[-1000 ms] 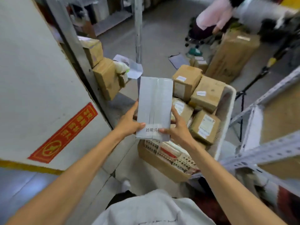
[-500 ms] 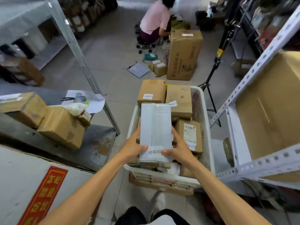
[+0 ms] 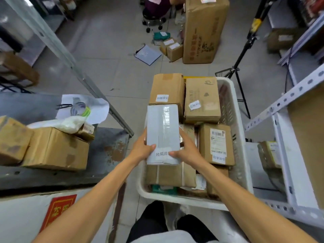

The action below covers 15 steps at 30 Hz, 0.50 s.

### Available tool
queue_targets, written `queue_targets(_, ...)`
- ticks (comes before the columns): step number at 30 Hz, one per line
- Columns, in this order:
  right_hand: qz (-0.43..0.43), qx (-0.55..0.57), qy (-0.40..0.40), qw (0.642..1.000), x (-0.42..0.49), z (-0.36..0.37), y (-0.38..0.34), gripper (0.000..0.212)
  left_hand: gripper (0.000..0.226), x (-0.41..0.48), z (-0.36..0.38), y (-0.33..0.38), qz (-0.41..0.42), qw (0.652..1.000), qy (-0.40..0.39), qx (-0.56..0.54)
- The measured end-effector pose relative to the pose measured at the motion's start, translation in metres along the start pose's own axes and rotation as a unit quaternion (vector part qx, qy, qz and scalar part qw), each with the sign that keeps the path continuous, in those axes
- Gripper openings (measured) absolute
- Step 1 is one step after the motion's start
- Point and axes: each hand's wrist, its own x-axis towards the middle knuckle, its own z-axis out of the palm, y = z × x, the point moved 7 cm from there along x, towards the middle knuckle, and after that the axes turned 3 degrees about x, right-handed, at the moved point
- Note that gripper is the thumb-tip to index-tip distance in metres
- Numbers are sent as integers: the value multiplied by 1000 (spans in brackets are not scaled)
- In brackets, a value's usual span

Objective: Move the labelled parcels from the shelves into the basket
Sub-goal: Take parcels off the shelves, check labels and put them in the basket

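A long grey parcel [image 3: 163,130] with a white printed label near its close end is held level over the left side of the white plastic basket [image 3: 233,130]. My left hand [image 3: 141,149] grips its near left edge, thumb on top. My right hand [image 3: 186,149] grips the near right edge, thumb on the label. Several labelled brown parcels fill the basket, among them one [image 3: 167,89] at the far left and one [image 3: 217,142] on the right. Brown parcels [image 3: 54,148] lie on the grey shelf [image 3: 108,151] to the left.
A metal shelf upright [image 3: 84,79] slants across the left. White shelving [image 3: 287,169] stands right of the basket. A tripod [image 3: 242,55], a tall carton [image 3: 201,30], small boxes and a seated person [image 3: 157,4] are on the floor ahead.
The view has swung from the left shelf to above the basket. Both hands have carried the grey parcel down over the basket's left side, keeping the same grip.
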Motion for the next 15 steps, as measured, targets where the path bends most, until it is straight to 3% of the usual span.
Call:
queue_targets(8,23,28,83,996,42,19,1,90,63,45,-28,-10,32,997,6,70)
queue_targets(15,50,5,92,994,55,23,1,88,64,66,-29,-26,34,999,15,22)
